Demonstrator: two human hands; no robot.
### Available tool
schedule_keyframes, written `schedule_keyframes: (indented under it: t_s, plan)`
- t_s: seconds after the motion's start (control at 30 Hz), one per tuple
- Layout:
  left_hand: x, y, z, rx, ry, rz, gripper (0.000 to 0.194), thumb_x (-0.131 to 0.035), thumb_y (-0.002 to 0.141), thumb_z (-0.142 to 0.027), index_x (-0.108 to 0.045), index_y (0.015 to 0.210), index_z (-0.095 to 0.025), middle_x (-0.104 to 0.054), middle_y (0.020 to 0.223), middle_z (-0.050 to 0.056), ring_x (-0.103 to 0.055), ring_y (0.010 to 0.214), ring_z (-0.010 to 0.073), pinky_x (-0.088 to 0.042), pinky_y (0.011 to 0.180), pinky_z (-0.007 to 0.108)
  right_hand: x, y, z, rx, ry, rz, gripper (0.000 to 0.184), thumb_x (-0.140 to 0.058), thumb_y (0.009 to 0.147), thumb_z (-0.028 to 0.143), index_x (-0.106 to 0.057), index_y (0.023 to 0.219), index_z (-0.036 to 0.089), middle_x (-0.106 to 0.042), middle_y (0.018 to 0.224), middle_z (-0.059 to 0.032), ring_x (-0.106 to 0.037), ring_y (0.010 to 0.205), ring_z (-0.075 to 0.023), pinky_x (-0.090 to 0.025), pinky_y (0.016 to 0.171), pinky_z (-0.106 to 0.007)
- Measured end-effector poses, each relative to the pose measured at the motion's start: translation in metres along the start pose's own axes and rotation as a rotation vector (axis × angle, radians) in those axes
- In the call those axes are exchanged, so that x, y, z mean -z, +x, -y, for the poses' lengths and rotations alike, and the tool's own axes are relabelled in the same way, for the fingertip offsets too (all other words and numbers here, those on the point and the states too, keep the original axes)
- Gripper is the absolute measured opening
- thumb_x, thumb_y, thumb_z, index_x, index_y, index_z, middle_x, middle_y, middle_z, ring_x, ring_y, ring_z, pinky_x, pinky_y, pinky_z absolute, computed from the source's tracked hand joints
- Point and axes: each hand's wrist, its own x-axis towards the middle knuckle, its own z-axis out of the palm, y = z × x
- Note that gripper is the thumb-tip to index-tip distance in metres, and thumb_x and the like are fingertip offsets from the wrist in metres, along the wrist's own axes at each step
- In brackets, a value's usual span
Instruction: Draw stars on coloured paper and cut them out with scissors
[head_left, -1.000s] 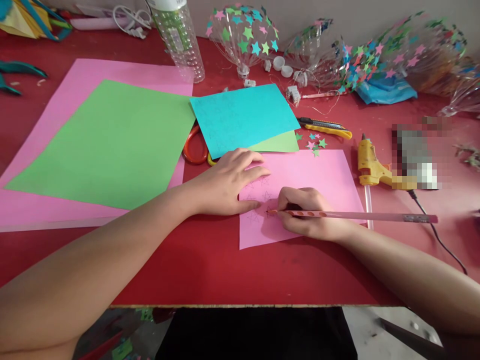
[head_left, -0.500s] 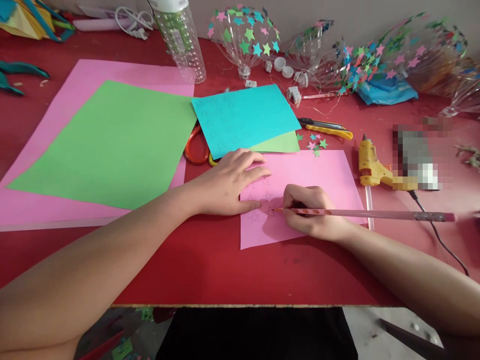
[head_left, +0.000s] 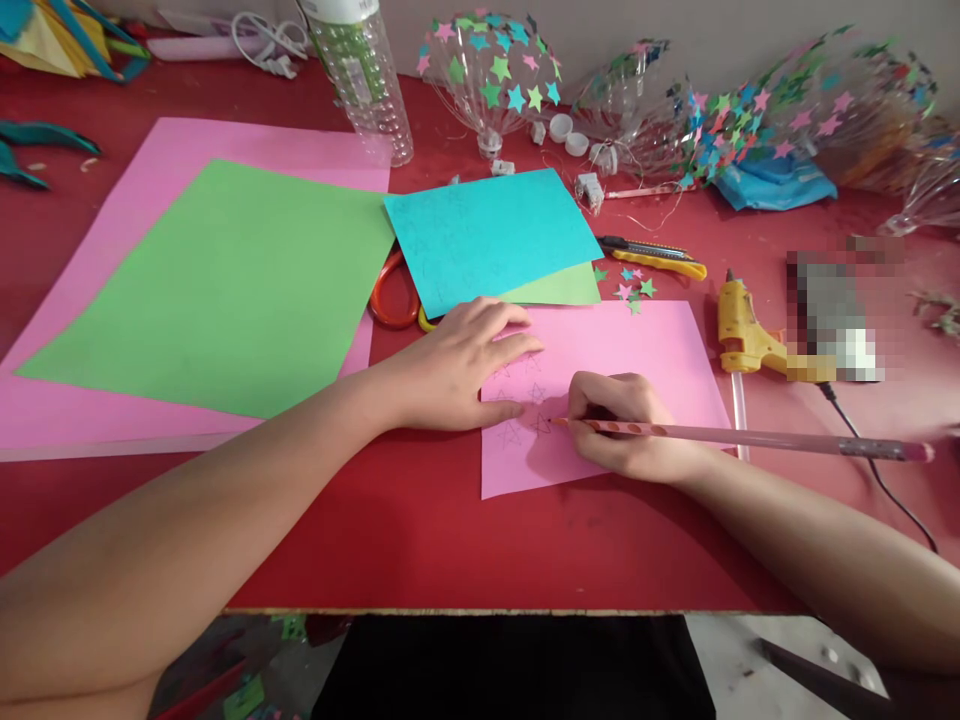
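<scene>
A small pink sheet (head_left: 637,345) lies on the red table (head_left: 420,530) in front of me, with several small pencilled stars near its left edge. My left hand (head_left: 457,365) rests flat on that edge, fingers stretched out, pressing the paper down. My right hand (head_left: 626,425) is closed round a long pink pencil (head_left: 750,438). The pencil's tip touches the paper beside the lowest drawn star, and its eraser end points far to the right.
Large pink (head_left: 97,270) and green sheets (head_left: 217,280) lie at left, a turquoise sheet (head_left: 487,235) over orange-handled scissors (head_left: 390,295) behind my left hand. A yellow utility knife (head_left: 652,255), cut paper stars (head_left: 630,290), a yellow glue gun (head_left: 742,335), a plastic bottle (head_left: 360,75) and star-covered plastic pieces (head_left: 491,70) stand behind.
My right hand has shifted slightly right and the pencil has swung, its eraser end moving right and down. A further star has been drawn on the sheet. My left hand has stayed put.
</scene>
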Motion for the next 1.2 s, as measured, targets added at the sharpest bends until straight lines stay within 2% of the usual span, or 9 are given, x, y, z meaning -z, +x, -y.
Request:
schedule_keyframes:
  t_s: [0.57, 0.73, 0.93, 1.07, 1.2]
  plan:
    - [-0.0014, -0.0007, 0.001, -0.003, -0.021, -0.012, 0.056, -0.067, 0.084, -0.048, -0.052, 0.131, -0.021, -0.045, 0.139, 0.017, -0.038, 0.132, 0.0372, -0.033, 0.111, 0.058, 0.0016, 0.0003, 0.0011, 0.142, 0.0, 0.135, 0.017, -0.05, 0.071, 0.007, -0.041, 0.07, 0.021, -0.041, 0.058, 0.0072, -0.033, 0.049, -0.0061, -0.027, 0.048, -0.019]
    - [-0.0009, -0.001, 0.0006, -0.001, -0.024, -0.013, 0.056, -0.067, 0.084, -0.047, -0.053, 0.13, -0.019, -0.045, 0.139, 0.018, -0.038, 0.132, 0.0376, -0.032, 0.111, 0.057, 0.002, 0.001, 0.0005, 0.188, 0.007, 0.133, 0.018, -0.051, 0.072, 0.007, -0.041, 0.071, 0.021, -0.04, 0.058, 0.0077, -0.031, 0.048, -0.0057, -0.026, 0.046, -0.019]
    - [-0.0013, -0.0008, 0.0011, -0.005, -0.015, -0.018, 0.054, -0.065, 0.085, -0.048, -0.052, 0.13, -0.022, -0.045, 0.139, 0.017, -0.038, 0.132, 0.0369, -0.033, 0.11, 0.059, 0.0008, 0.0013, 0.0004, 0.189, 0.015, 0.145, 0.019, -0.051, 0.073, 0.007, -0.04, 0.071, 0.022, -0.04, 0.057, 0.008, -0.031, 0.047, -0.006, -0.026, 0.046, -0.02]
    - [-0.0002, -0.0009, -0.0005, -0.003, -0.002, -0.001, 0.057, -0.063, 0.086, -0.05, -0.05, 0.133, -0.02, -0.046, 0.138, 0.018, -0.04, 0.13, 0.0377, -0.034, 0.109, 0.059, 0.0013, 0.0004, -0.0008, 0.136, 0.022, 0.092, 0.015, -0.052, 0.075, 0.008, -0.045, 0.073, 0.021, -0.045, 0.058, 0.0069, -0.037, 0.049, -0.0067, -0.03, 0.048, -0.02]
    - [0.0006, -0.0016, -0.0012, -0.018, 0.016, -0.01, 0.066, -0.061, 0.089, -0.049, -0.042, 0.143, -0.015, -0.042, 0.144, 0.022, -0.037, 0.135, 0.0387, -0.032, 0.111, 0.059, 0.0028, 0.0001, -0.0026, 0.011, 0.142, -0.123, 0.016, -0.053, 0.09, 0.017, -0.049, 0.075, 0.02, -0.055, 0.061, 0.0035, -0.047, 0.052, -0.0082, -0.037, 0.051, -0.021]
